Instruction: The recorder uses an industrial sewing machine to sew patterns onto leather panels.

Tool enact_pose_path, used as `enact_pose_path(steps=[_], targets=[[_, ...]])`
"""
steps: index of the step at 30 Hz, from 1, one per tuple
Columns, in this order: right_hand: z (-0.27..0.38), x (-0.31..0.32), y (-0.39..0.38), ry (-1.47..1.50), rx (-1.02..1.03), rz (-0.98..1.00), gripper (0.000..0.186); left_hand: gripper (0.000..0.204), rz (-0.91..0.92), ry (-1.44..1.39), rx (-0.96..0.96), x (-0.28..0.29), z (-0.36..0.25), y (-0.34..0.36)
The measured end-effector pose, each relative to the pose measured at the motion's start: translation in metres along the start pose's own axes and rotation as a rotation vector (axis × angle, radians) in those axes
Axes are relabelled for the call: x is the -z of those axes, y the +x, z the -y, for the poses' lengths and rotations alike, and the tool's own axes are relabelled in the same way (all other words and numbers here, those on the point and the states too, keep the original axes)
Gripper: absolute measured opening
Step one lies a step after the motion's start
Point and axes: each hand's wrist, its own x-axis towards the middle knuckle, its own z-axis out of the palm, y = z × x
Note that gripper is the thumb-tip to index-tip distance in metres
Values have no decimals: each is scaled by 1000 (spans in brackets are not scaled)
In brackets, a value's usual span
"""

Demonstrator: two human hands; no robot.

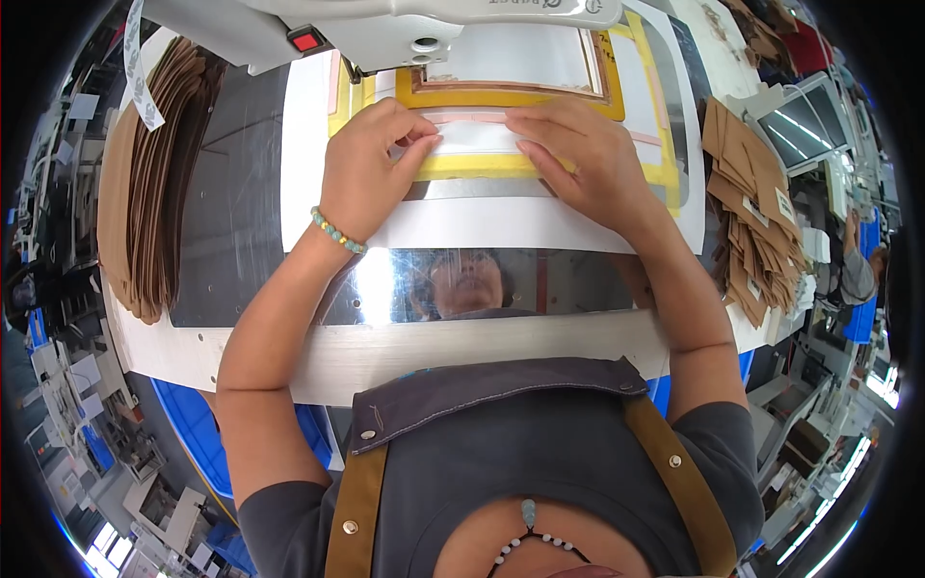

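Observation:
A narrow pale pink-and-white strip (pixel 470 118) runs between my two hands, over a white sheet inside a yellow-edged template (pixel 482 168). At its left end, my left hand (pixel 374 159) is closed, with thumb and forefinger drawn together. My right hand (pixel 588 162) has its fingertips on the strip's right end, the thumb a little lower. How firmly the fingers grip is hard to make out. Just beyond lies a yellow-and-brown rectangular frame (pixel 511 99) around a white panel. Over the template's far side reaches a light grey sewing-machine-like head (pixel 385 39) with a red switch.
Stacked brown folded pieces (pixel 145 183) stand along the left of the table, near a hanging white printed tape (pixel 141 77). More brown pieces (pixel 756 202) are piled at the right by a screen (pixel 805 120). A shiny metal plate (pixel 568 279) lies nearest me. Blue bins (pixel 193 433) sit below the table.

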Motion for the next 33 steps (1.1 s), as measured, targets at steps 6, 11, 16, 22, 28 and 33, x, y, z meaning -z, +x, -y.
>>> enact_pose_path(steps=[6, 11, 16, 22, 28, 33], targets=[[9, -6, 16, 150, 12, -121, 21, 10, -184, 185, -491, 8, -8, 2], [13, 2, 21, 341, -121, 50, 18, 14, -204, 229, -624, 12, -14, 2], [-11, 63, 59, 329, -360, 121, 20, 24, -53, 395, -375, 29, 8, 3], [-84, 23, 79, 192, -400, 239, 23, 48, 130, 501, -213, 18, 17, -8], [-65, -22, 89, 387, -478, 215, 17, 73, 244, 523, -143, 15, 25, -1], [-46, -26, 102, 413, -544, 224, 12, 82, 329, 578, -146, 15, 23, 5]])
